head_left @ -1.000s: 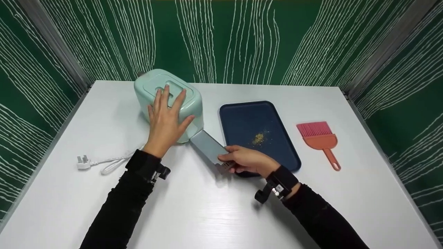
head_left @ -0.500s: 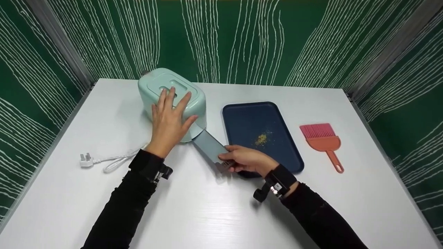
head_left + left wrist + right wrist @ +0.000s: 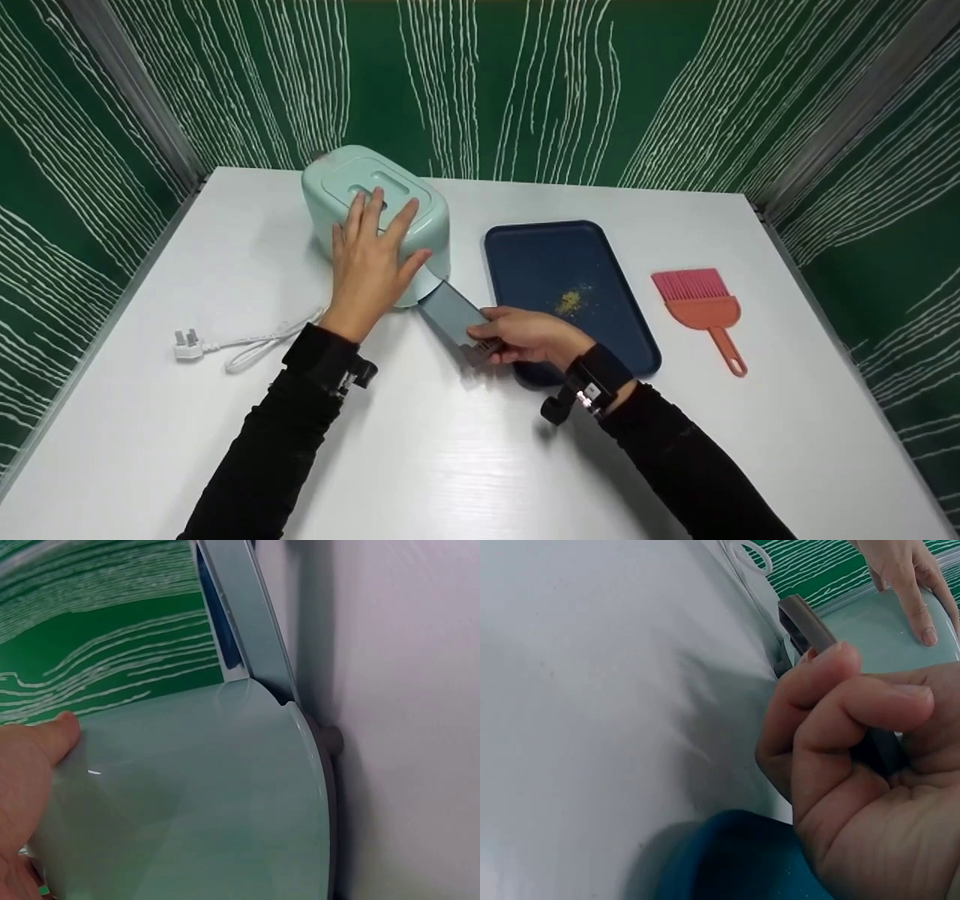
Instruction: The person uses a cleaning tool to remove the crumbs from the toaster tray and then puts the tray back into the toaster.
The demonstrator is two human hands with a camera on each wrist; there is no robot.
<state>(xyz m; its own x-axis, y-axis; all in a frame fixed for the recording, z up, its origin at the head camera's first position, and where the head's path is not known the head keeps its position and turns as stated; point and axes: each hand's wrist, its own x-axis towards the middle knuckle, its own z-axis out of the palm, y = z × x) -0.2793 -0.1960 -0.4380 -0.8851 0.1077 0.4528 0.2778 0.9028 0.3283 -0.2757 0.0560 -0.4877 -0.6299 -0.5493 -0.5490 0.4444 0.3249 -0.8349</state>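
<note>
A mint-green toaster (image 3: 319, 214) with a flat lid stands at the back left of the table. My left hand (image 3: 367, 274) rests on its lid and near side with fingers spread; its thumb (image 3: 60, 736) lies against the smooth wall in the left wrist view. From the toaster's base a grey crumb tray (image 3: 452, 311) sticks out at a slant, its inner end hidden inside. My right hand (image 3: 529, 336) pinches the tray's slotted outer end between thumb and fingers. In the right wrist view those curled fingers (image 3: 832, 735) surround a dark grip piece (image 3: 804, 621).
Right of the toaster lies a dark blue serving tray (image 3: 536, 259) with yellowish crumbs (image 3: 570, 301) on it. Farther right is a pink-bristled hand brush (image 3: 701, 309). A white cord with a plug (image 3: 187, 346) lies at the left. Green walls enclose the table.
My right hand has moved slightly left and toward the toaster, and less of the crumb tray shows outside it. My left hand keeps its place on the toaster. The whole view has shifted a little.
</note>
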